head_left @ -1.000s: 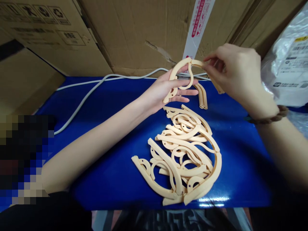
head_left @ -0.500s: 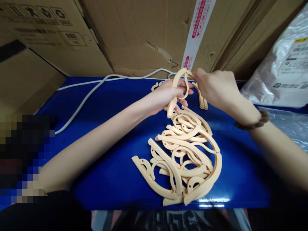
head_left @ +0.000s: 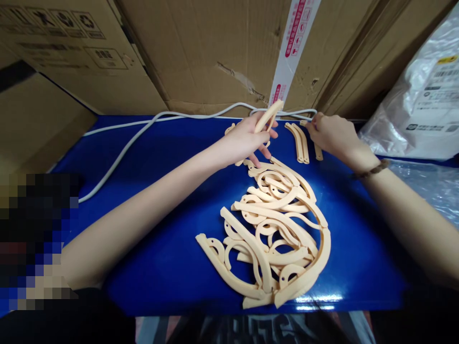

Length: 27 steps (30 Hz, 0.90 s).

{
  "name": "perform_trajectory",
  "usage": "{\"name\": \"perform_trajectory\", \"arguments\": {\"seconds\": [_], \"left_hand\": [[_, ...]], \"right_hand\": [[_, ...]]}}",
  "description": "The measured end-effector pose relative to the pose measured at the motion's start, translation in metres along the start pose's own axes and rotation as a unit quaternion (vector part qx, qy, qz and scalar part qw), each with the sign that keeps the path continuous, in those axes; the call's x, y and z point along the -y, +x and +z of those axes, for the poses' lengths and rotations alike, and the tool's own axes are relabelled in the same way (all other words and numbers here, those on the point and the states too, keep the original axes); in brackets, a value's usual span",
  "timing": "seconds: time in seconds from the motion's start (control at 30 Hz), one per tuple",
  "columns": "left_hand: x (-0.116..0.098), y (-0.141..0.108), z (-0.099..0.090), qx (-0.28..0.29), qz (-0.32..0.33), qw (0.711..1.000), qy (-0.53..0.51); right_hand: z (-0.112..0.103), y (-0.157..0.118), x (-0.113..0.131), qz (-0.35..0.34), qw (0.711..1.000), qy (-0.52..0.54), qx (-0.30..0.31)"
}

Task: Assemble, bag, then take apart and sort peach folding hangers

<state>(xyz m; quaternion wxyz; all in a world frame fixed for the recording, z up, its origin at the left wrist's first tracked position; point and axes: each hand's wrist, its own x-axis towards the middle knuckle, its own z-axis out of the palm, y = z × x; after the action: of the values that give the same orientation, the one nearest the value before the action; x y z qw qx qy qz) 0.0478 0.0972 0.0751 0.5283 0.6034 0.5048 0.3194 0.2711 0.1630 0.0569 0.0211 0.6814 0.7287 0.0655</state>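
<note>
My left hand is closed around a curved beige plastic hanger arm, its upper end sticking up past the thumb and some fingers spread below. My right hand, farther to the right, pinches a narrow beige hanger strip at its upper end, low over the blue tabletop; the hand hides its middle. Just left of it, two similar curved strips lie side by side. Below both hands spreads a loose pile of beige hanger arms with curved hooks and small holes. A few more pieces are partly hidden behind my left hand.
Cardboard boxes wall off the back and left of the blue table. A white cable runs along the back and left. Clear plastic packaging with a label stands at the right. A blurred dark patch covers the left edge.
My right hand has moved right and slightly down, away from my left hand, with a strip in its fingers. The hanger arm in my left hand has turned and stands more upright.
</note>
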Motion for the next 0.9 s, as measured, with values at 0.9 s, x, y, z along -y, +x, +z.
{"name": "perform_trajectory", "arguments": {"seconds": [0.9], "left_hand": [[0.007,-0.002,-0.013,-0.174,0.155,0.972,-0.012]], "right_hand": [[-0.040,-0.051,0.061,-0.245,0.838,0.482,0.079]]}}
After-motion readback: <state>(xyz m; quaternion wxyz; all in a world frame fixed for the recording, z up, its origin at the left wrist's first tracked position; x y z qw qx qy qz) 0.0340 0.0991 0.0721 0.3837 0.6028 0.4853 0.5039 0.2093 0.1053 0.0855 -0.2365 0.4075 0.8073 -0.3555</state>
